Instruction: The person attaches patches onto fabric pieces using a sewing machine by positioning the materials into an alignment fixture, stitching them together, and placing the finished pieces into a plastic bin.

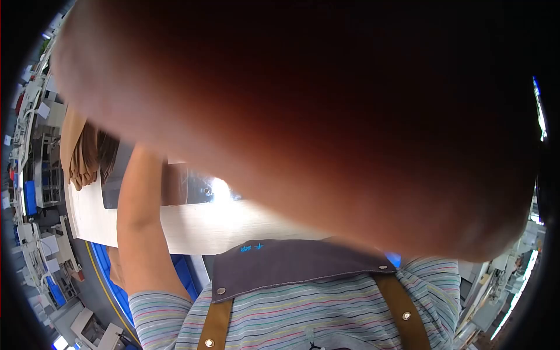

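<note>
A large, blurred skin-coloured shape, apparently my right hand or forearm (326,192), fills the upper middle and right of the head view, very close to the camera. Its fingers cannot be made out, nor anything they may hold. My left forearm (140,216) reaches up over the pale table (198,230) on the left. The left hand is hidden behind the blurred shape. Beside that forearm is a dark, flat, shiny surface (112,186), partly covered, with a bright reflection. Brown, folded soft material (84,160) lies at the table's left end.
Below the table edge is my dark apron (297,265) with brown straps. Blue material (184,274) shows under the table. Left of it, a yellow line (99,277) crosses the grey floor, with workbenches and equipment beyond. More equipment stands at the lower right.
</note>
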The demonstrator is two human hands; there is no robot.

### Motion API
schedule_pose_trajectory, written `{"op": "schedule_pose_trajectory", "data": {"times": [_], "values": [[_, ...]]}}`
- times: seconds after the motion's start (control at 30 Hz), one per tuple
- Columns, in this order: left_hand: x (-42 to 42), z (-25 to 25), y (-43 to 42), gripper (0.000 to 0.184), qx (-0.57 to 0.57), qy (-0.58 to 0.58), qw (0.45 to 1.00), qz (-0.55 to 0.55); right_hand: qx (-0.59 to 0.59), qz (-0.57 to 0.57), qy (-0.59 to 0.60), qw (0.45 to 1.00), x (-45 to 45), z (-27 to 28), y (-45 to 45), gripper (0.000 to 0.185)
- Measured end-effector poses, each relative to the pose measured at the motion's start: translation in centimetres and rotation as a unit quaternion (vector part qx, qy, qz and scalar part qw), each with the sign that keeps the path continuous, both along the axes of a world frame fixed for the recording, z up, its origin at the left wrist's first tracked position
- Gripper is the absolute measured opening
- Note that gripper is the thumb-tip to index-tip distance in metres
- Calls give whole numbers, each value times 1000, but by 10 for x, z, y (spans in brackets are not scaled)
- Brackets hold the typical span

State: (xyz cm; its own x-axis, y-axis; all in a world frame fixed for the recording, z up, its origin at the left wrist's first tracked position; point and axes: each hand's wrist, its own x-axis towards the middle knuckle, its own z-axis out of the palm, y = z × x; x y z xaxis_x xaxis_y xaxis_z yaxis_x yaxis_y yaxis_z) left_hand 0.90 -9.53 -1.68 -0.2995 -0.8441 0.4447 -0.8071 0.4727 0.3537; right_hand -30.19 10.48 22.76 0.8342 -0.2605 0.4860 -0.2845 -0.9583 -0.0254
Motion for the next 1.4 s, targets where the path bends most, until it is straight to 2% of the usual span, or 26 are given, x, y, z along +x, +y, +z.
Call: {"op": "schedule_pose_trajectory", "data": {"times": [0.13,0.2,0.3,0.37,0.4,0.43,0.5,0.57,0.63,0.7,0.73,0.8,0.83,0.9,0.97,1.0,1.1,1.13,1.23,1.3,1.4], "values": [[-13,-19,-26,27,14,4,997,71,-7,0,3,1000,2,6,-10,38],[-22,-31,-32,26,31,4,994,103,18,-46,8,999,-4,-5,-23,37],[-36,-36,-27,25,27,36,994,98,111,-203,67,971,-27,-67,-45,33],[-41,-21,-17,21,5,72,995,73,97,-192,12,977,-37,-130,-65,20],[-42,-15,-13,19,-6,89,994,60,148,-211,43,965,-36,-144,-67,22],[-38,-19,-16,19,-19,63,996,65,198,-229,72,950,-33,-156,-70,25],[-26,-31,-30,20,-48,8,996,70,193,-202,2,960,-26,-181,-76,24],[-11,-54,-58,20,-151,-110,974,129,160,-195,-41,967,-20,-197,-84,23],[5,-49,-62,21,-149,-97,963,204,102,-207,-54,972,-16,-207,-85,22],[30,-19,-59,21,-50,48,952,299,113,-225,-52,966,-19,-208,-86,25],[33,-3,-50,21,-62,71,958,272,116,-233,-53,964,-22,-208,-88,26],[46,22,-17,20,-83,107,965,226,150,-269,-50,950,-25,-209,-89,24],[56,37,-2,16,-135,81,972,174,170,-277,-47,945,-23,-211,-91,23],[69,79,45,17,-120,90,971,189,155,-274,-55,948,-23,-215,-94,17],[125,93,80,18,-105,223,959,139,145,-277,-53,948,-14,-215,-96,14],[145,109,108,12,-59,321,939,111,152,-268,-63,949,-11,-211,-96,12],[216,138,200,11,-10,436,882,181,130,-256,-86,954,-12,-216,-94,7],[231,144,230,19,-35,415,878,237,140,-260,-91,951,-12,-216,-92,7],[250,152,294,32,-71,399,861,307,150,-265,-82,949,-9,-207,-87,8],[290,141,367,39,-60,441,834,327,146,-261,-85,951,-7,-206,-86,9],[329,105,477,40,-61,439,794,417,155,-259,-87,950,-7,-208,-86,9]]}}
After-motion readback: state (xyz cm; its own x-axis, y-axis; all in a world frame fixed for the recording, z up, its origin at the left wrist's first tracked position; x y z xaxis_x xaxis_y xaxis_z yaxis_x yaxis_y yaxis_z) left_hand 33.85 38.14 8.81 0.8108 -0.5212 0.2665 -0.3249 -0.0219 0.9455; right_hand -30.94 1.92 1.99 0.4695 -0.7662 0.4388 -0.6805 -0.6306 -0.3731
